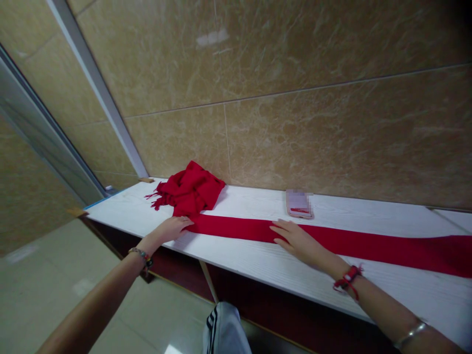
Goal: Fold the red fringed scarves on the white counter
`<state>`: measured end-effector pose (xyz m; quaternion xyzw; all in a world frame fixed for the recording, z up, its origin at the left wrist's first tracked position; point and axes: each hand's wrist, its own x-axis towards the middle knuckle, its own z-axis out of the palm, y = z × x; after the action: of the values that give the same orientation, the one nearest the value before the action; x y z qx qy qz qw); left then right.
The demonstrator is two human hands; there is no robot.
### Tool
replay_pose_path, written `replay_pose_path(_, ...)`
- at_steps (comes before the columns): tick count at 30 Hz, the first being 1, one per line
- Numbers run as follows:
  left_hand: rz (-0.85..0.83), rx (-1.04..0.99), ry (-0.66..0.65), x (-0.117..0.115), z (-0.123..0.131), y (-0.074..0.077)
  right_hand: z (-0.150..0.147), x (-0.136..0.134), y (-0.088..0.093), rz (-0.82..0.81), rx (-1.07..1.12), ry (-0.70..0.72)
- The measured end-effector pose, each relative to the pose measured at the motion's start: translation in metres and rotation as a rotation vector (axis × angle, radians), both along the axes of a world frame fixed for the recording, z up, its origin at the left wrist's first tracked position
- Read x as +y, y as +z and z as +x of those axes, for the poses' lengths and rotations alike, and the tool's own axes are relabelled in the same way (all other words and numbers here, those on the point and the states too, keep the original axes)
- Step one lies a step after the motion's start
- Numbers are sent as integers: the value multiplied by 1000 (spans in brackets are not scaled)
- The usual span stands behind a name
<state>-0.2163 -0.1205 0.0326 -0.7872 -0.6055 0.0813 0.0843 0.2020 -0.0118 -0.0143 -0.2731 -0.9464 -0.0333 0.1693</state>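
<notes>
A long red scarf (236, 228) lies stretched flat along a white tabletop (258, 260). Its left end is bunched in a fringed heap (190, 189) near the wall. My left hand (173, 228) rests flat on the scarf just below the heap, fingers out. My right hand (297, 241) lies flat on the strip further right, fingers spread. Neither hand grips the cloth.
A phone in a pink case (299, 203) lies on the table just beyond my right hand, by the marble wall (295, 113). A metal door frame (99, 93) runs down at the left. My knee in striped trousers (223, 327) shows below the table edge.
</notes>
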Motion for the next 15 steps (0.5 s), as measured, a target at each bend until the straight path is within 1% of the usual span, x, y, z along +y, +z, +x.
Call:
replay_pose_path(2,-3,-25,-7,1,-3,2,-34,-13,15,-44,-9,120)
replay_pose_path(3,-2,-42,-9,1,-4,3,-51,-18,21,-65,-10,152)
replay_pose_path(5,-10,-65,-20,4,-6,4,-82,-26,28,-97,-16,186)
replay_pose_path(7,-13,-54,-27,6,-8,4,-106,-29,30,-106,-30,179)
replay_pose_path(10,40,9,-7,7,-8,4,-127,-29,27,-81,-63,147)
replay_pose_path(15,154,97,-9,3,-4,4,-139,-30,24,-3,-131,135)
